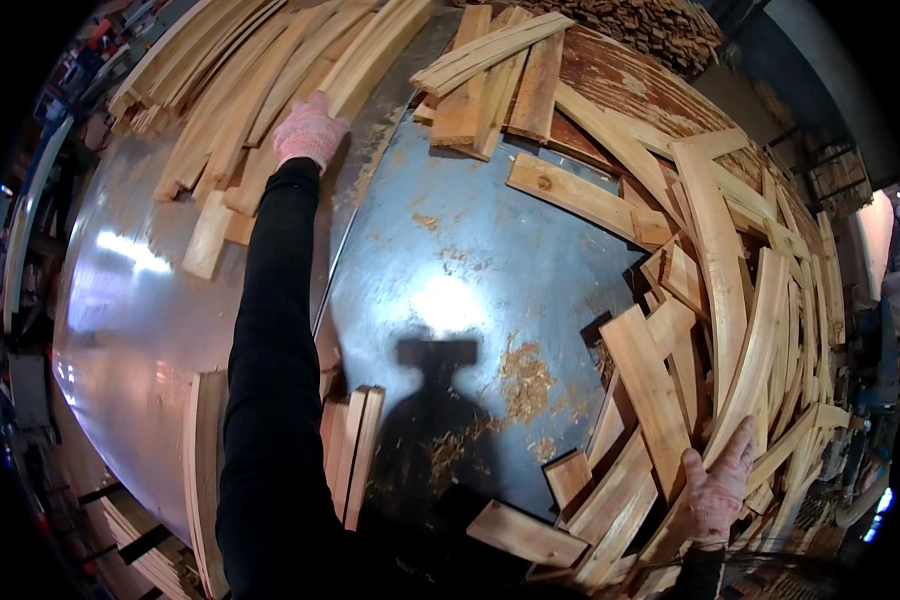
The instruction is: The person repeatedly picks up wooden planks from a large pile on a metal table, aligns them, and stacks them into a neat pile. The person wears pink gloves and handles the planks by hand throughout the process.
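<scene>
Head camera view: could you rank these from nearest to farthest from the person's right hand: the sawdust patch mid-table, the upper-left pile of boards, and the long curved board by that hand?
1. Long curved board: right side, right at the right hand.
2. Sawdust patch: leftward, mid-table.
3. Pile of boards: upper left, by the left hand.

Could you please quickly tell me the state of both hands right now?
Left hand: at the end of a board; grip cannot be told.
Right hand: thumb and fingers apart, on another board; grip cannot be told.
</scene>
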{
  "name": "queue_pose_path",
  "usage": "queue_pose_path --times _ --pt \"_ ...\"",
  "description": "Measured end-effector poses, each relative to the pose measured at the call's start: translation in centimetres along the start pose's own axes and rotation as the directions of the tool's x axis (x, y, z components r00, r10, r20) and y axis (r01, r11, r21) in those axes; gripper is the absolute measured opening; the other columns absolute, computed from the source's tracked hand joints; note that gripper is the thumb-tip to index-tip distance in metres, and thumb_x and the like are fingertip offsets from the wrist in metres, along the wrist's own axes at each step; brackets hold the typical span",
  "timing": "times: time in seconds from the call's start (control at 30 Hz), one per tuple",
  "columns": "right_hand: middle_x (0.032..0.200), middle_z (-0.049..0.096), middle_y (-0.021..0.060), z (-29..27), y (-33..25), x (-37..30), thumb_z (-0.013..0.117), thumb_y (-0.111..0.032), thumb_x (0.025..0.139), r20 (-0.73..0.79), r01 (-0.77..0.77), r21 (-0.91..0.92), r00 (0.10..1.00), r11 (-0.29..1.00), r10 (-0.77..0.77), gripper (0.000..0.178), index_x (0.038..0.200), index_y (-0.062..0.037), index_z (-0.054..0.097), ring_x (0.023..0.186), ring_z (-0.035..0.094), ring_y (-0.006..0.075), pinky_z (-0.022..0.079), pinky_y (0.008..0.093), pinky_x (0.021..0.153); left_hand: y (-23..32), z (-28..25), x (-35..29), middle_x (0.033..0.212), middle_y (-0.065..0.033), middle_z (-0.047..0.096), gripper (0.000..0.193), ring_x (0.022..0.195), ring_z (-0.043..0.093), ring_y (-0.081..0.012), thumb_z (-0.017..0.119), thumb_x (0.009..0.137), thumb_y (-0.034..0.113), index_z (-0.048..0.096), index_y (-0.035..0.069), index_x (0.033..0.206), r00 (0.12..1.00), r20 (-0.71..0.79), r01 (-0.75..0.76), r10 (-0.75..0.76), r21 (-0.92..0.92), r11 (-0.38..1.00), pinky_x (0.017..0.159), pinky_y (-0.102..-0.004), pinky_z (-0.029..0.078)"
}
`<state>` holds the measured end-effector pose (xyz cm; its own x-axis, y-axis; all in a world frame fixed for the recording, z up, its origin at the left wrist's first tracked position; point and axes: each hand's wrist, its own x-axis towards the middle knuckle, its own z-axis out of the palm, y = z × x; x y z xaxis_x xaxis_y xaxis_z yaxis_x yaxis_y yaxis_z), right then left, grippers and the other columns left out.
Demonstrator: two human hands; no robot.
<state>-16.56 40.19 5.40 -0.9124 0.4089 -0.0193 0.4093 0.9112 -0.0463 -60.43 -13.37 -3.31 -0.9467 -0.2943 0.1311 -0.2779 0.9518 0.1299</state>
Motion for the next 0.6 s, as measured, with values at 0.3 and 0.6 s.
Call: queue_pose_path --times 0.3,0.6 --pt "0.15 0.043 0.026 2.3 2.0 0.4 0.073 -0.017 0.082 -0.236 0.024 0.093 0.972 0.995 -0.001 0.086 0.155 -0.0045 0.03 0.137 0.041 0.0465 0.036 0.0479 0.114 3.8 -5.7 -6.3 0.129 -0.0151 0.054 0.06 0.12 0.05 -0.0346 0.067 0.088 0.04 0.049 0.005 0.134 0.731 -0.381 -0.367 0.566 0.48 0.797 0.095 -0.051 0.041" --pt "0.136 0.059 0.0188 -0.5 -6.2 -4.4 0.068 -0.038 0.093 -0.002 0.047 0.858 0.996 0.512 -0.088 0.062 0.144 -0.0067 0.051 0.127 0.056 0.0311 0.044 0.0396 0.106 11.7 -11.6 -46.6 0.124 -0.0147 0.062 0.068 0.11 0.063 -0.0239 0.053 0.1 0.051 0.039 0.004 0.147 0.084 0.43 0.922 0.899 -0.375 0.093 0.092 -0.0411 0.054"
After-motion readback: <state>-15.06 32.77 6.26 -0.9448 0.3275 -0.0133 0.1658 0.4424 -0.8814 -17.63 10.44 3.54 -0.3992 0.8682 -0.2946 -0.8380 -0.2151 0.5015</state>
